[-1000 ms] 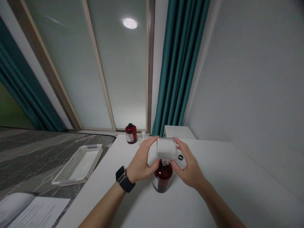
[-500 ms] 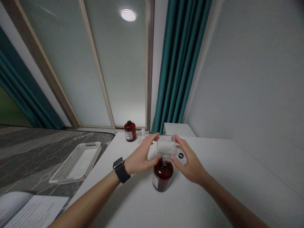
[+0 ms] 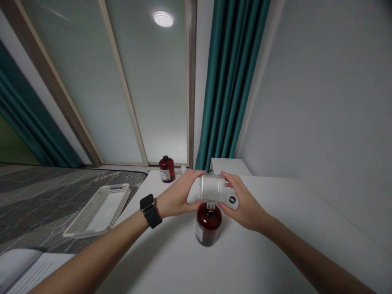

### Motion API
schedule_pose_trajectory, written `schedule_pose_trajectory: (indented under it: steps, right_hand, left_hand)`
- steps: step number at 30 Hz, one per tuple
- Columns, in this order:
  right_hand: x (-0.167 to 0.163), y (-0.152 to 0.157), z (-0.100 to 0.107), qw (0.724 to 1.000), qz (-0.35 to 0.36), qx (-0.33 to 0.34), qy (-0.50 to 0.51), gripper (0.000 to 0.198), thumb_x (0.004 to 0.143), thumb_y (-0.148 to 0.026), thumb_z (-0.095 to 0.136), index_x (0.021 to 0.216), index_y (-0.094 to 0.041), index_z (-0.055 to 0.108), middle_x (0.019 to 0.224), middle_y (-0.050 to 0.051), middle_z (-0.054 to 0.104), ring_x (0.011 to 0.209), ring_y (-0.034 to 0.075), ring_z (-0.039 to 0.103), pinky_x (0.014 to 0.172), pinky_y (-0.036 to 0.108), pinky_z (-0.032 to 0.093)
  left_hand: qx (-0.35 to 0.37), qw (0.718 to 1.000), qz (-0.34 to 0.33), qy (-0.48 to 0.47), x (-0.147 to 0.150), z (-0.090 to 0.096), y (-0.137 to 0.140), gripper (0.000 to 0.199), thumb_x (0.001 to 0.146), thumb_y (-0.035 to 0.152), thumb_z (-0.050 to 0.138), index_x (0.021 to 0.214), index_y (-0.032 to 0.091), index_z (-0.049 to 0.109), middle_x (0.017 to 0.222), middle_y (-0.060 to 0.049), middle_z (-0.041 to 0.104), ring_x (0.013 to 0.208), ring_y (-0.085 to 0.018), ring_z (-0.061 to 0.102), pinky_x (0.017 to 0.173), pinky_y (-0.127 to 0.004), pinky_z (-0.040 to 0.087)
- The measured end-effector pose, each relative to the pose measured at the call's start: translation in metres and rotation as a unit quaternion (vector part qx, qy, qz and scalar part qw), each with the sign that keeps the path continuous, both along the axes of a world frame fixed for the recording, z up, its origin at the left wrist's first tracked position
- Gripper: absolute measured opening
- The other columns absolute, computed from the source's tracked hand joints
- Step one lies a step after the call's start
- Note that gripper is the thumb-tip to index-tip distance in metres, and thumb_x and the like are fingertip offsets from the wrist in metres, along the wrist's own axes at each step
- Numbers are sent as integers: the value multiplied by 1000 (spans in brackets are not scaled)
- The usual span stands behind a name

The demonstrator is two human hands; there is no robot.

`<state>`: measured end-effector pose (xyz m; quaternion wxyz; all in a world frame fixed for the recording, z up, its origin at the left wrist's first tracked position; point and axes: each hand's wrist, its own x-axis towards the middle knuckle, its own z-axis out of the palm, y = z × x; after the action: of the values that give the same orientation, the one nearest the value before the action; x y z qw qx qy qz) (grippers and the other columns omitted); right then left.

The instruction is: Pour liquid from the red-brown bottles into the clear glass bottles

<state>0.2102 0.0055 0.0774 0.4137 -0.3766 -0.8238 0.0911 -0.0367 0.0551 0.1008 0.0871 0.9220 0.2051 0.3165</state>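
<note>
A clear, see-through container [image 3: 213,188] with a narrow neck is held upside down over a dark red-brown bottle [image 3: 208,224]. Its neck meets the open mouth of the bottle, which stands upright on the white table and has a pale label on its left side. My left hand [image 3: 179,195], wearing a black watch, grips the container's left side between thumb and fingers. From the right, my right hand [image 3: 246,206] grips it the same way. A small black ring-shaped cap [image 3: 232,200] lies on the table by my right fingers.
A second red-brown bottle [image 3: 166,170] with a black cap stands at the table's far left corner. Beside it, another clear piece [image 3: 181,170] is partly hidden by my left hand. A white basket [image 3: 101,210] and an open book [image 3: 27,269] are at left.
Both hands have tipped the clear container slightly, and it now looks more level from side to side. My left wrist has shifted a little left. The bottle stays in place.
</note>
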Motion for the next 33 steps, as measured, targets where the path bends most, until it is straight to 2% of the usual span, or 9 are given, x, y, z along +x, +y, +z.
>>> schedule_pose_trajectory:
  steps: [4,9,24,33]
  right_hand:
    - [2,-1,2,1000,0,22,-20,75,82,-16,64,148,-25,28,139,15,45,129,31,49,106,52,49]
    - [2,-3,2,998,-9,46,-42,81,81,-14,64,150,-27,24,144,14,45,133,32,47,111,56,42]
    - [5,-10,-1,992,-8,104,-72,79,88,-18,62,153,-28,19,149,13,44,139,31,42,113,59,40]
    - [5,-11,-1,987,0,139,-77,76,89,-17,61,153,-28,22,148,13,46,138,31,44,111,60,42]
  left_hand:
    - [25,1000,0,10,-1,3,-1,74,80,24,69,142,18,29,134,-18,51,123,-33,52,104,-55,46]
    - [66,998,3,8,-1,6,-4,67,82,25,67,139,18,33,131,-18,55,121,-35,54,101,-58,47]
    - [136,991,8,0,1,9,-11,63,79,20,70,134,17,38,126,-18,58,118,-34,57,97,-56,49]
    - [152,988,14,-10,1,9,-13,60,77,19,73,128,19,41,124,-16,59,115,-33,59,94,-54,51]
